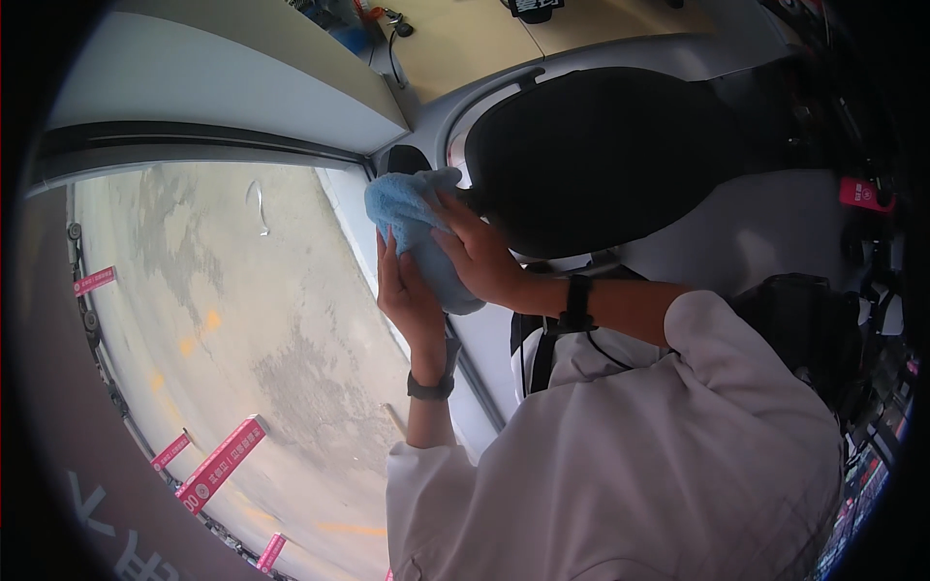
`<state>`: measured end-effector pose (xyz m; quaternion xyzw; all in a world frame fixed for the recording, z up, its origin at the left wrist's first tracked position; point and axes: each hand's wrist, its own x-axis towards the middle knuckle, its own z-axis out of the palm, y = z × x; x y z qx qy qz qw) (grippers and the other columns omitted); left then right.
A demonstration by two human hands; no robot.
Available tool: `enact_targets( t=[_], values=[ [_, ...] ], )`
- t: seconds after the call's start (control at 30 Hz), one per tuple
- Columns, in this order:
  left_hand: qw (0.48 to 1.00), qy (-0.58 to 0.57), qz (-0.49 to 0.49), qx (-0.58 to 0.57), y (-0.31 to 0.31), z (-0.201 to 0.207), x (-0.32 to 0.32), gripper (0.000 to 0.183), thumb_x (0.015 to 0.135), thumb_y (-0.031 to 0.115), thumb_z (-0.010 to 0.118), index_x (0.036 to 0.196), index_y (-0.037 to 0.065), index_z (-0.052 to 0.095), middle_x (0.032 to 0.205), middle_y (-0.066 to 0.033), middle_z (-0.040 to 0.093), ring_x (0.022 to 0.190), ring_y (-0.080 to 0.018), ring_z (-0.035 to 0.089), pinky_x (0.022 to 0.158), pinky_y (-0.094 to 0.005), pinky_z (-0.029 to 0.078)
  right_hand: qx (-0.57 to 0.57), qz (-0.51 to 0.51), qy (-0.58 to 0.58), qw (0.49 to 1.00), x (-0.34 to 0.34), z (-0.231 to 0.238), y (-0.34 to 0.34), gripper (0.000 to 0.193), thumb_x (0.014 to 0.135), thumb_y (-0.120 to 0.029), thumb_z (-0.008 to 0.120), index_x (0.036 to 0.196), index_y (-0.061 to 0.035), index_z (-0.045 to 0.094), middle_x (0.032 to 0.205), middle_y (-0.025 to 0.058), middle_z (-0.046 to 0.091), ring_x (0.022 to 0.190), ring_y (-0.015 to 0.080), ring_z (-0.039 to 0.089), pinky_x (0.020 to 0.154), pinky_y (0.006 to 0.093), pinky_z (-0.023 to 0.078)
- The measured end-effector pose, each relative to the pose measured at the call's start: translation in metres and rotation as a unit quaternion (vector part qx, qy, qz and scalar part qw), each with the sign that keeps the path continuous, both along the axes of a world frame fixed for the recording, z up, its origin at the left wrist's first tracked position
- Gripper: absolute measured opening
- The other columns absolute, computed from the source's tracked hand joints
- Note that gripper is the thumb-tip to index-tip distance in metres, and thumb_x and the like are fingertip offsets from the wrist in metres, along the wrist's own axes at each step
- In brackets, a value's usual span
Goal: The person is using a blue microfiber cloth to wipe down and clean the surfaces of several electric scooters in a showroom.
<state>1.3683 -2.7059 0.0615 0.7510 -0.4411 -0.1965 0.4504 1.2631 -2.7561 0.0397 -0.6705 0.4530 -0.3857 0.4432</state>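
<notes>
Head view: black chair toward 1 o'clock; blue cloth at 11, clasped between the person's left hand and right hand, fingers partly closed. Judged light, soft, unbreakable; best gripped by bunched folds.

Blue cloth — partly hidden by your right hand; your pale shirt — cut by the lower edge; black object up top, cut off, kind unclear.

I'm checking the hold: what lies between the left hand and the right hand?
In the head view, light blue cloth lies between the left hand and the right hand, both touching it.
</notes>
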Motion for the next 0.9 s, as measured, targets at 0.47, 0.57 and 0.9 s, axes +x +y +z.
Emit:
enact_targets(
  t=[0.47,0.57,0.9],
  values=[
    [0.988,0.029,-0.107,0.105,0.057,0.001,-0.194,0.033,0.097,0.013,0.044,0.122,-0.005,0.056,0.106,-0.0209,0.066,0.094,-0.0285,0.066,0.081,-0.0354,0.051,0.374,0.159,-0.203,0.891,-0.259,-0.019,0.036,0.032,0.098,-0.027,0.049,0.113,-0.0005,0.058,0.097,0.0096,0.064,0.087,0.0134,0.059,0.075,0.0309,0.047],
    [0.969,0.068,-0.213,0.104,0.044,-0.003,-0.257,0.030,0.094,0.008,0.049,0.120,-0.005,0.057,0.100,-0.0213,0.067,0.090,-0.0268,0.067,0.080,-0.0329,0.050,0.530,0.089,-0.346,0.769,-0.340,-0.023,0.036,0.033,0.097,-0.021,0.051,0.124,-0.0016,0.054,0.109,0.0090,0.062,0.097,0.0173,0.060,0.083,0.0322,0.049],
    [0.857,0.097,-0.487,0.135,0.006,-0.001,-0.415,0.030,0.094,0.005,0.051,0.124,0.002,0.056,0.108,-0.0187,0.065,0.100,-0.0272,0.064,0.087,-0.0321,0.047,0.347,-0.135,-0.168,0.913,-0.499,-0.029,0.091,0.041,0.092,-0.005,0.053,0.132,-0.0010,0.047,0.119,0.0113,0.060,0.102,0.0177,0.061,0.091,0.0311,0.048]
  ],
)
